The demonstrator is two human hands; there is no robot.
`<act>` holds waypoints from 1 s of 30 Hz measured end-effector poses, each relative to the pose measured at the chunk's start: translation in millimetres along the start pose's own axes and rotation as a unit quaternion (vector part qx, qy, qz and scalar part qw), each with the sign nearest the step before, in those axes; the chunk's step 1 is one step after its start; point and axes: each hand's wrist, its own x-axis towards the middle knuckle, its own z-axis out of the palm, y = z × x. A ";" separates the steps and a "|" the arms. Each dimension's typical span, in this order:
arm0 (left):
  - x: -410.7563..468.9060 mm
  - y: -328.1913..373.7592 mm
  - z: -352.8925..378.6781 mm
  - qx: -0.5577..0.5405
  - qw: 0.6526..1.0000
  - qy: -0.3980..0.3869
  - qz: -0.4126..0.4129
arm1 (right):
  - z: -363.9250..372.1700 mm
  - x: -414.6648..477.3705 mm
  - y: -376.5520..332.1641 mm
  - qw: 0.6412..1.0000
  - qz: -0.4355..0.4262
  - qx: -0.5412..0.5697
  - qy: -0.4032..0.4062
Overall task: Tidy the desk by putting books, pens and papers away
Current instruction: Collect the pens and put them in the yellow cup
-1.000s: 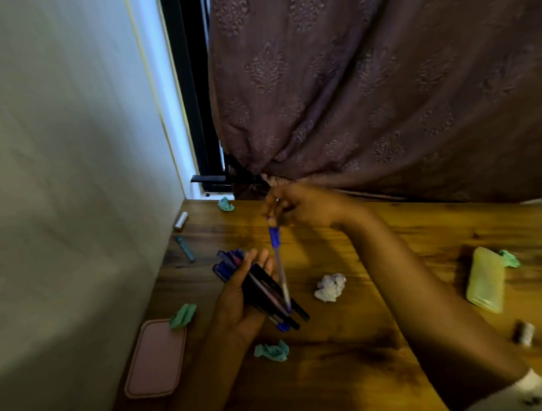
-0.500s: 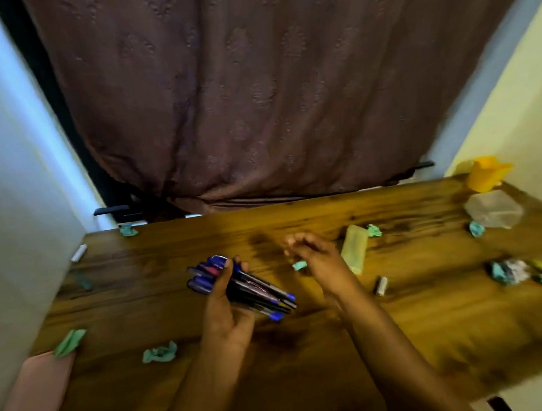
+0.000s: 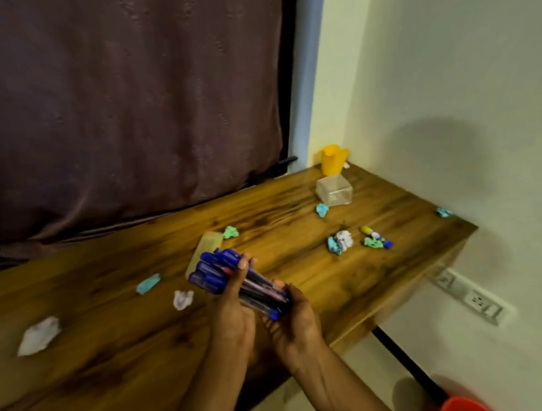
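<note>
1. Pens, a big bunch of them with blue caps, sit in both hands above the wooden desk.
2. The left hand is wrapped around the middle of the bunch, with its thumb pressed on top.
3. The right hand cups the near end of the bunch from below, its fingers curled up against the pen tips.
4. The bunch points away and to the left, with the blue caps at the far end.
5. Just behind the caps lies a pale yellow flat case, partly hidden by the pens.
6. A green paper ball rests right by the far end of that case.
7. To the left on the desk are a teal scrap, a small white paper ball and a bigger white paper ball, each apart from the others.
8. To the right lies a white and teal paper wad, and near it a small blue and yellow thing, maybe a glue stick, but it is too blurry to tell.
9. Farther back stands a clear box with a teal paper ball just in front of it.
10. A yellow cup stands in the far corner, behind the clear box.
11. One more teal scrap lies at the right edge by the wall.
12. A dark curtain hangs behind the desk.
</note>
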 end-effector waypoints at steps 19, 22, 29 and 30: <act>157.9 -163.1 174.1 0.021 0.998 -0.029 -0.058 | 27.6 146.3 -227.6 0.994 -0.089 0.041 0.043; 194.7 -180.9 196.1 -0.021 0.995 -0.013 -0.102 | 39.8 169.6 -255.4 0.994 -0.110 0.001 0.023; 256.4 -207.8 236.6 -0.141 0.986 -0.018 -0.089 | 47.8 233.7 -353.9 0.969 -0.165 -0.185 0.016; 263.7 -212.5 239.9 -0.155 0.984 -0.009 -0.085 | 46.1 250.8 -373.7 0.952 -0.203 -0.228 0.032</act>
